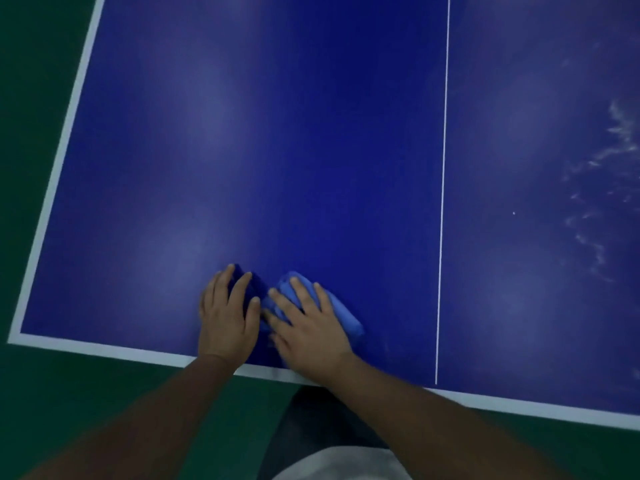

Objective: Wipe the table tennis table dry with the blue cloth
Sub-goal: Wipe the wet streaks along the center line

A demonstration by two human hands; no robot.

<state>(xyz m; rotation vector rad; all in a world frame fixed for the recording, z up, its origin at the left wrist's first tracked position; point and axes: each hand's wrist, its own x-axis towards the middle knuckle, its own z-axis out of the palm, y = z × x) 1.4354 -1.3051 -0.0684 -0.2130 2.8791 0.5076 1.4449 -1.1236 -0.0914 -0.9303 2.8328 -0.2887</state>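
**A:** Listing item one: blue cloth, bunched, lying on the table tennis table just inside its near edge line. My left hand and right hand press down on it side by side with fingers spread and fairly straight. Neither hand is curled round it.

**B:** Item two, hazards?

**A:** Nothing pinches the cloth, so I judge a hard push could let the bunch roll or slip out from under my palms. It also sits close to the near edge, and a stroke drawn toward me could drag it off onto the green floor.

**B:** Item three, room?

**A:** Bare blue surface ahead, and to the left as far as the side line. To the right, beyond the centre line, lie pale wet streaks, well apart from the cloth. That is probably the work outstanding, and the long reach could lighten my pressure.
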